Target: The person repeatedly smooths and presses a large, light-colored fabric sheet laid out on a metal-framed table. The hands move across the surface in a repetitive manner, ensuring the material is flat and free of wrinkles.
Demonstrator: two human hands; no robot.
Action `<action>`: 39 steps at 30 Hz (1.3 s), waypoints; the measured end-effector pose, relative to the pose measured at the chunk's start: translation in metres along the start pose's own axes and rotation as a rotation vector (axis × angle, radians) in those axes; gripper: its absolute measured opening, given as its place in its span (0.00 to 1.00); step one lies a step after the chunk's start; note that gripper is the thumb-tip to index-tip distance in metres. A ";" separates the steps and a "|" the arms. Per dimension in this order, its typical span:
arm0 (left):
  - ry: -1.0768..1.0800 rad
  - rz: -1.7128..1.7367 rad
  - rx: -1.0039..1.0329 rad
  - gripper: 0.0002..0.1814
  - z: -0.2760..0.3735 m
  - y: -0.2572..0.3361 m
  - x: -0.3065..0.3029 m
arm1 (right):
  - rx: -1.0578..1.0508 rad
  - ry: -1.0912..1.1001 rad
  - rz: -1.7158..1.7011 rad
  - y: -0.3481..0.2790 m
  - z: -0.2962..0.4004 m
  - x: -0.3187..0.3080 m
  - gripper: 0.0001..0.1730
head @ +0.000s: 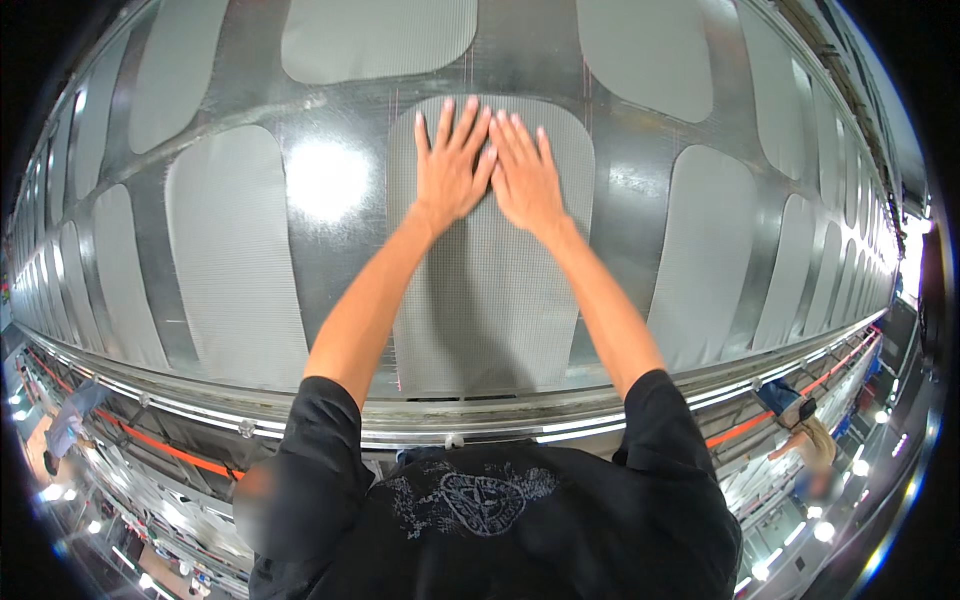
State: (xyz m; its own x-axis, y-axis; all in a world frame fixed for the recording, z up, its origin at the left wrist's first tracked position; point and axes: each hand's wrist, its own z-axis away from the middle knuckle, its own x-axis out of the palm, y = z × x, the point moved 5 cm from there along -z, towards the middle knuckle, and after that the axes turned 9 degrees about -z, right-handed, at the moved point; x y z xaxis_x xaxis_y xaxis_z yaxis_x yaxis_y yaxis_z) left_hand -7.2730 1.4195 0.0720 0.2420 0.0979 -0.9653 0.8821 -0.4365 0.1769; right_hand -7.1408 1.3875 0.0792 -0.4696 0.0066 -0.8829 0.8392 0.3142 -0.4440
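Observation:
Directly before me a grey ribbed fabric panel with rounded top corners lies on a shiny dark table surface. My left hand rests palm down on the panel's upper part, fingers spread and reaching to its far edge. Beside it my right hand is also flat on the panel, its fingers slightly apart. The thumb side of each hand is close to the other's. Neither hand holds anything. My arms' shadow falls down the middle of the panel.
Similar grey panels lie to the left, to the right and farther up. A metal rail runs along the near table edge. Other people stand beyond it at the lower left and lower right.

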 end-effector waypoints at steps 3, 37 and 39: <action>0.034 -0.070 -0.053 0.33 -0.032 -0.007 0.006 | 0.028 0.087 0.021 0.025 -0.031 0.001 0.35; -0.055 0.124 -0.018 0.43 0.137 0.081 -0.017 | 0.542 -0.111 -0.088 -0.117 0.358 0.000 0.46; -0.259 0.081 0.155 0.45 0.180 0.121 -0.019 | 0.551 -0.094 -0.098 -0.117 0.363 0.001 0.46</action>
State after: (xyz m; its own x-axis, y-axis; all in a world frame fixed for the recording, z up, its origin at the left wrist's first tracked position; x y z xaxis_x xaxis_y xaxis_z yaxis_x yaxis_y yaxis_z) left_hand -7.2438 1.2039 0.0770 0.1804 -0.1650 -0.9696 0.7872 -0.5668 0.2429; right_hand -7.1397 1.0059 0.0745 -0.5475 -0.0904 -0.8319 0.8237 -0.2333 -0.5167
